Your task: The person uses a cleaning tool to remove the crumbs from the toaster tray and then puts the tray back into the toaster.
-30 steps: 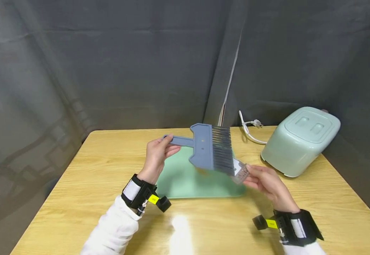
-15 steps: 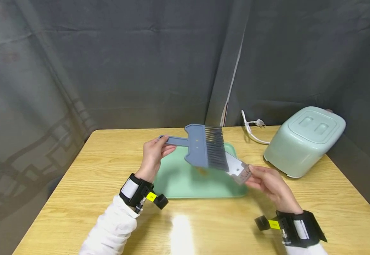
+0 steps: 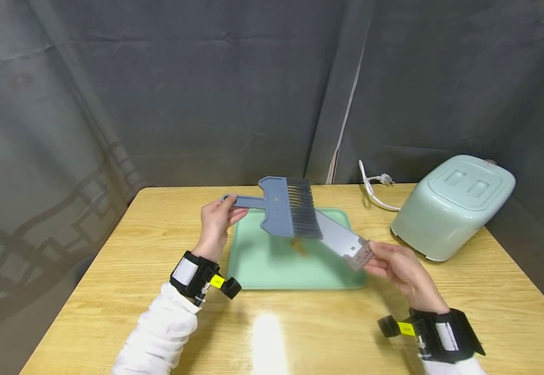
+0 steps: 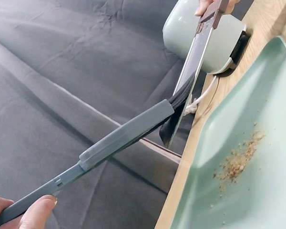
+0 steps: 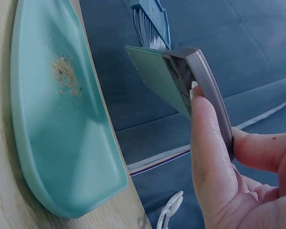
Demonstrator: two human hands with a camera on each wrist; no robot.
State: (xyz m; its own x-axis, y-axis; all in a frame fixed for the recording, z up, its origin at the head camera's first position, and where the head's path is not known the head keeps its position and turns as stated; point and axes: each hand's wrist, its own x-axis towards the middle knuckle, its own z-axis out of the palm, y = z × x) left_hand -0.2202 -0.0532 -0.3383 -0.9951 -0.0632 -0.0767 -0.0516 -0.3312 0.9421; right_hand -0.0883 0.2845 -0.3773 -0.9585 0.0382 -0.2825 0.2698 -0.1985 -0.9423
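Observation:
My left hand [image 3: 216, 225] pinches the handle of a wide blue-grey brush [image 3: 277, 207], its dark bristles pointing right. In my right hand [image 3: 400, 272] the grey end of a flat crumb tray [image 3: 337, 237] is pinched between thumb and fingers. The bristles lie over the crumb tray's far left end, bending against its face in the left wrist view. Both things are held up above a light green tray [image 3: 262, 273]. A small heap of brown crumbs [image 4: 238, 162] lies on that green tray.
A mint green toaster [image 3: 445, 213] stands tilted at the back right of the wooden table [image 3: 150, 234]. Its white cord and plug [image 3: 384, 179] lie beside it, near the back edge. Grey cloth [image 3: 206, 104] hangs behind the table.
The brush has moved left along the crumb tray, from near my right fingers to the far end. More of the crumb tray's face shows. My right hand has barely moved.

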